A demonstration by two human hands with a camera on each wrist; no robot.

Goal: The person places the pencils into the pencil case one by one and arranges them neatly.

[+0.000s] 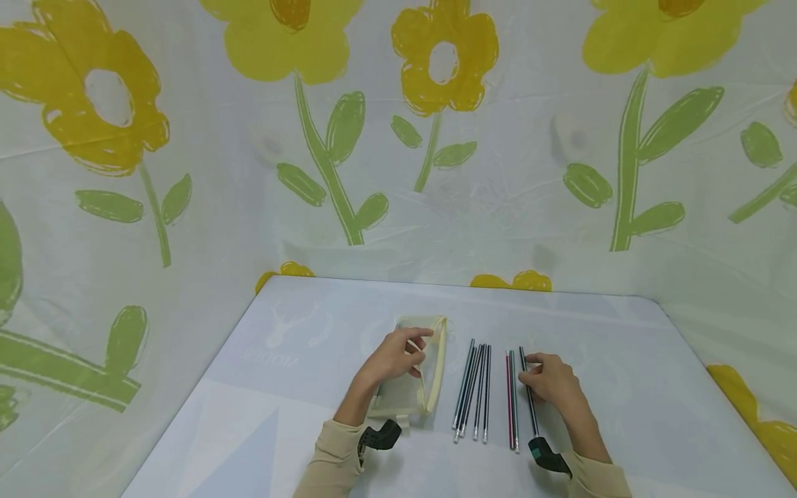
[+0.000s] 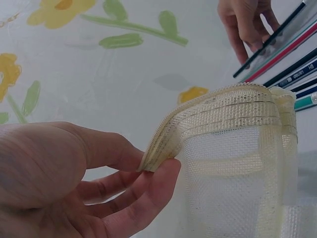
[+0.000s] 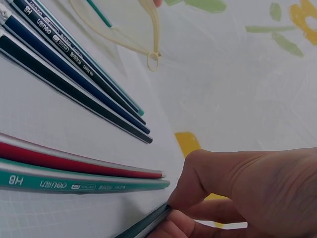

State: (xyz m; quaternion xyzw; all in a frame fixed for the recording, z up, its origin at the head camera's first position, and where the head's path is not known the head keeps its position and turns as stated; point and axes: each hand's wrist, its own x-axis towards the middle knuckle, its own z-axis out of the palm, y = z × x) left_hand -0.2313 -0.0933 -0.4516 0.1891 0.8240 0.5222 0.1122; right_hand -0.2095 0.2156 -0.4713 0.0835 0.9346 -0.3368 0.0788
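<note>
My left hand (image 1: 398, 356) pinches the zipped edge of a cream mesh pencil case (image 2: 223, 119) between thumb and fingers, holding its mouth apart. Through the case's opening in the right wrist view, a green pencil (image 3: 100, 14) shows. On the right, my right hand (image 1: 554, 379) pinches a dark pencil (image 1: 532, 411) near its far end. A red pencil (image 3: 84, 159) and a green HB pencil (image 3: 99, 183) lie side by side just left of that hand. The lower end of the held pencil is partly hidden by the wrist camera.
Several dark pencils (image 1: 478, 387) lie roughly parallel between the case and the red pencil, their eraser ends toward me. The white table (image 1: 299, 332) ends at a flower-printed curtain (image 1: 498, 207) behind and at the sides.
</note>
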